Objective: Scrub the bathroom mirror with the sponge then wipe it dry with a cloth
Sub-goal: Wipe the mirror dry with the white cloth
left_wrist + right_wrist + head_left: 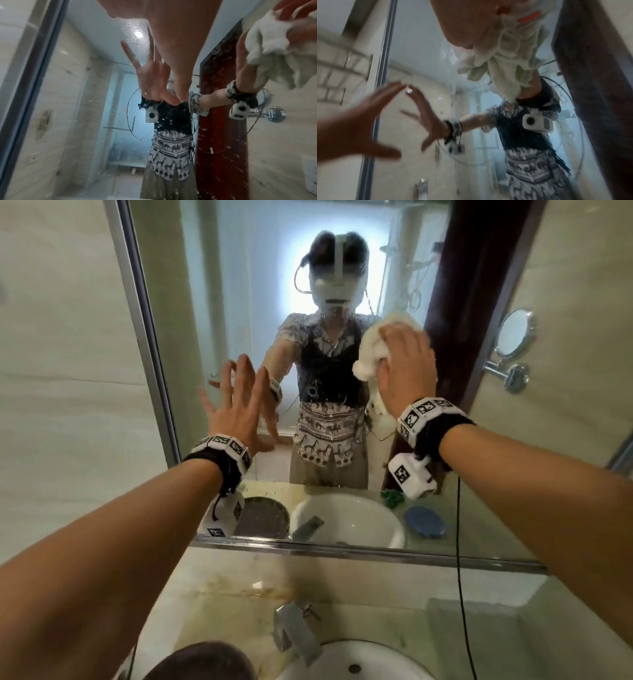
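Observation:
The wall mirror (239, 302) fills the middle of the head view, and drops and streaks speckle its glass (102, 94). My left hand (236, 405) is flat against its left part, fingers straight and spread (171, 47), holding nothing. My right hand (407, 364) grips a bunched white cloth (368, 350) and presses it on the glass at the upper right. In the right wrist view the cloth (508, 60) hangs in folds below my palm (467, 24). The mirror reflects me and both hands.
Below the mirror are a stained counter, a chrome tap (294, 631) and a white basin (342, 659). A round shaving mirror (513, 333) sticks out from the right wall. A black cable (460, 577) hangs from my right wrist. A green object (392, 496) and a blue dish (424, 520) show in the reflection.

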